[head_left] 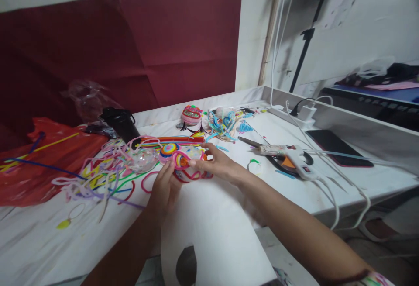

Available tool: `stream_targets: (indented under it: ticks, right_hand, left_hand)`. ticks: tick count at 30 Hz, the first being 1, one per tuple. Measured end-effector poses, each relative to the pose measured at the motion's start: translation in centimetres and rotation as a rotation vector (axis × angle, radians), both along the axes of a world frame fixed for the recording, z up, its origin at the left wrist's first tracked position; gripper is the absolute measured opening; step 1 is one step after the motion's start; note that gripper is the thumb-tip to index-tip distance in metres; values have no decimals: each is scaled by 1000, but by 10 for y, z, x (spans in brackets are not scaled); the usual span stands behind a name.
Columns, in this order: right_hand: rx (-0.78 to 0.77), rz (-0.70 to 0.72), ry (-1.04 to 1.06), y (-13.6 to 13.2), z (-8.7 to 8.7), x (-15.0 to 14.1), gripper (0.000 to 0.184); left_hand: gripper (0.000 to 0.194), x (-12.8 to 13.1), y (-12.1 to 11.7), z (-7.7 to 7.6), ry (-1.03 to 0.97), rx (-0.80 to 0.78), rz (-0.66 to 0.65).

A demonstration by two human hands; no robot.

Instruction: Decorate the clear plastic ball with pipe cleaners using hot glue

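Both hands hold a round ball point(191, 176) wrapped in colourful pipe cleaners, with clear patches between them. My left hand point(165, 185) is closed on its left side, fingertips by a pink loop around an orange and yellow coil. My right hand point(221, 162) wraps the right side, its thumb pressing near the coil. A striped spiral disc point(169, 149) shows just above the left fingers. Close to the left hand lie a clear plastic ball point(144, 160) and a tangle of pipe cleaners point(108, 174). The ball's underside is hidden by the hands.
A glue gun point(288, 155) lies over black-handled scissors point(273, 158) at right, its white cord trailing off the table edge. Behind are a phone point(338, 147), a power strip point(291, 115), a finished-looking pink ball point(191, 115) and blue scraps point(222, 124). A red plastic bag point(49, 159) and black bottle point(120, 124) stand left.
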State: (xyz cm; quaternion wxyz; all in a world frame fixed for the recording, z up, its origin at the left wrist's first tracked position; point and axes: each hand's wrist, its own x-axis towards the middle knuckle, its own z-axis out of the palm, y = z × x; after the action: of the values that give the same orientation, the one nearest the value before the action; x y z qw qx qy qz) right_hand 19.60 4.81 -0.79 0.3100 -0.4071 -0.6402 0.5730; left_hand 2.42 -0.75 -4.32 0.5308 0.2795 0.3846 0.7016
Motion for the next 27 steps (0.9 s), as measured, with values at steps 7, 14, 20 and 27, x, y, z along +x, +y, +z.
stream_targets:
  ticks: [7,14,20,27]
  right_hand:
    - [164,-146,-21,-7,-10,-6,81]
    - [289,-277,-34,-25,-3,-8,77]
    - [348,-333,7,-30,-5,-12,80]
    - [341,-366,24,-33,-8,-14,86]
  left_hand:
    - [38,6,-3,11,-57,91,-123]
    - [35,5,-4,13,-104,69,-136]
    - [35,9,-5,17,-29,65,-68]
    - [37,11,-5,13,1,95,-105]
